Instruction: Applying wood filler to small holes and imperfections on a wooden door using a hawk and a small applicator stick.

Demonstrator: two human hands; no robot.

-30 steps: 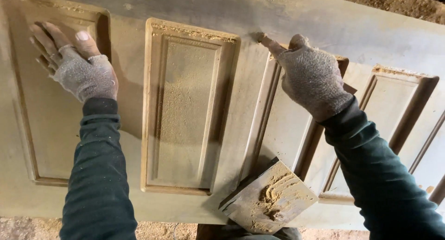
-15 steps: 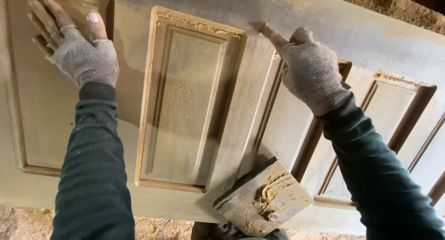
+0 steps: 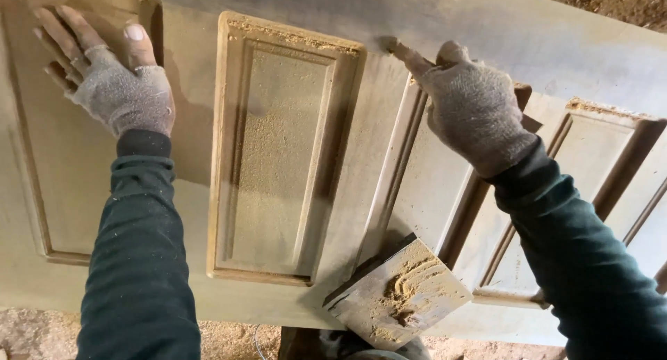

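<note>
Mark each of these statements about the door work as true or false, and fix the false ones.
1. The left hand lies flat on a recessed panel of the wooden door. True.
2. The right hand holds a hammer. False: no hammer shows; its finger presses on the door's flat face by a panel corner.
3. A small wooden block dusted with sawdust lies on the door near its lower edge. True.
4. Both hands are bare. False: each wears a grey knit fingerless glove.
5. The middle panel is wiped clean. False: sawdust lies across it.
</note>
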